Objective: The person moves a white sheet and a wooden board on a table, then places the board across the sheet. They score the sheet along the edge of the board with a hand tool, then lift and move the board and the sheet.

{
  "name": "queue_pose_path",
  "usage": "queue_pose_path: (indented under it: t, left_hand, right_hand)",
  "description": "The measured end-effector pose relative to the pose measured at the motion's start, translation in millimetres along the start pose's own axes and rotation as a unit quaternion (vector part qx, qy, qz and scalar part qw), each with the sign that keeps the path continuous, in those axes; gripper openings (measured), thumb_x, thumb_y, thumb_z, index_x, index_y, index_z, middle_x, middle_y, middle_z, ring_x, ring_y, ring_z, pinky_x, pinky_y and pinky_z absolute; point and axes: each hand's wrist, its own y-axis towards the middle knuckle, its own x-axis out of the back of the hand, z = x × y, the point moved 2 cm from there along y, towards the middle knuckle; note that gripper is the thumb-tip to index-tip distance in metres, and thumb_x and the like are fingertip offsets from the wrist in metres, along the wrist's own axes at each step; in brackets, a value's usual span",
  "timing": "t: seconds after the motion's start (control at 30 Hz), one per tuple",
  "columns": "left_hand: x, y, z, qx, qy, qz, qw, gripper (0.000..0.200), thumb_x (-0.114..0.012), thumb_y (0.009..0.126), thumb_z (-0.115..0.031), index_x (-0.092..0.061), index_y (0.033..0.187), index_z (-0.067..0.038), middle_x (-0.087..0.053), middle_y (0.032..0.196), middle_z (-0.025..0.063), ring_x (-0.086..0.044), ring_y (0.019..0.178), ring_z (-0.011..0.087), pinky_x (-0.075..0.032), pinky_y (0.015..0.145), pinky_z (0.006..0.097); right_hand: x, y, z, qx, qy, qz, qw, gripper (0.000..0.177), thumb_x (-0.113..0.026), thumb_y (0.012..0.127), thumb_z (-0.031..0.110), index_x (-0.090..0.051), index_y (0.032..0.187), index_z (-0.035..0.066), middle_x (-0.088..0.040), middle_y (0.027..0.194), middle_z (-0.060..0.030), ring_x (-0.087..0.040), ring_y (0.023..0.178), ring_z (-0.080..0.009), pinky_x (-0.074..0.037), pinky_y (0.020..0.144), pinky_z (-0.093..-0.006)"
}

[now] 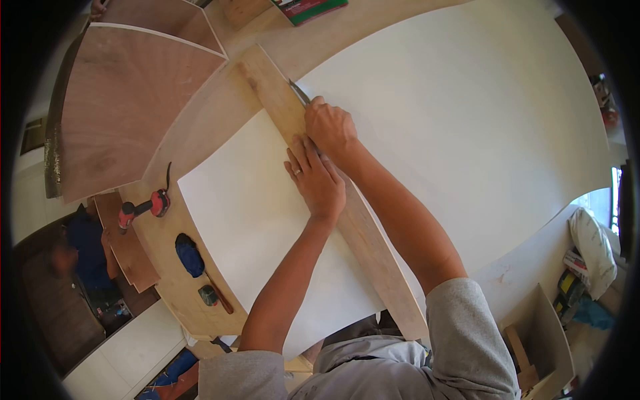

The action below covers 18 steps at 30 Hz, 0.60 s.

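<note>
A long wooden board lies diagonally across a large white sheet on the wooden worktable. My left hand presses on the board near its middle, fingers spread, with a ring on one finger. Just beyond it, my right hand is closed around a knife-like tool, most of whose handle is hidden in the fist. The tool's dark pointed blade sticks out toward the far end of the board, along its right edge.
A red and black drill, a dark blue object and a brush-like tool lie on the table's left side. Wooden panels stand at the upper left. Another person is at the far left. A green box is at the top.
</note>
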Motion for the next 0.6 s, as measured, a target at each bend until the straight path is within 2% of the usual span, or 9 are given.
queue_pose_path:
  t: [0.13,0.23,0.33,0.43,0.6]
  left_hand:
    - [-1.5,-0.1,1.6,0.0,0.003,0.001,1.0,0.053,-0.037,0.114,-0.019,-0.033,0.164,-0.002,-0.028,0.174,0.0225,-0.025,0.16,0.0475,-0.019,0.13,0.0637]
    - [-1.9,0.0,3.9,-0.009,-0.019,-0.002,1.0,0.058,-0.042,0.111,-0.017,-0.032,0.165,0.0,-0.028,0.174,0.0235,-0.025,0.158,0.0534,-0.018,0.129,0.0665]
    - [-2.4,-0.2,3.6,-0.012,-0.013,-0.004,1.0,0.057,-0.042,0.111,-0.017,-0.032,0.164,0.0,-0.028,0.174,0.0235,-0.026,0.158,0.0534,-0.019,0.128,0.0667]
    - [-3.0,-0.3,4.4,-0.007,0.003,0.003,1.0,0.056,-0.04,0.114,-0.023,-0.031,0.165,-0.004,-0.025,0.175,0.022,-0.024,0.16,0.0479,-0.018,0.131,0.064]
    - [-4.1,1.3,5.8,-0.012,0.002,0.002,1.0,0.058,-0.04,0.115,-0.029,-0.029,0.166,-0.004,-0.025,0.175,0.0226,-0.024,0.16,0.0496,-0.018,0.13,0.0653]
  right_hand:
    - [-4.8,3.8,2.2,-0.011,0.001,0.008,1.0,0.013,-0.063,0.1,0.013,-0.058,0.095,0.002,-0.076,0.075,-0.0136,-0.08,0.072,-0.0258,-0.064,0.061,-0.0345]
    - [-5.7,2.7,1.6,-0.001,0.001,0.012,1.0,0.013,-0.064,0.1,0.013,-0.058,0.096,0.001,-0.077,0.076,-0.0145,-0.08,0.072,-0.0259,-0.064,0.061,-0.0348]
    - [1.1,-0.1,2.5,-0.017,0.02,0.011,1.0,0.015,-0.065,0.099,0.013,-0.058,0.097,0.001,-0.077,0.076,-0.015,-0.081,0.073,-0.0257,-0.064,0.061,-0.0344]
    - [3.0,0.3,4.3,-0.016,0.013,-0.002,1.0,0.016,-0.066,0.099,0.014,-0.057,0.096,0.001,-0.077,0.076,-0.015,-0.081,0.073,-0.0251,-0.064,0.061,-0.0332]
    - [10.6,-0.3,8.3,-0.022,0.009,0.02,1.0,0.017,-0.068,0.098,0.013,-0.058,0.096,0.0,-0.077,0.077,-0.0149,-0.081,0.074,-0.0242,-0.063,0.061,-0.0314]
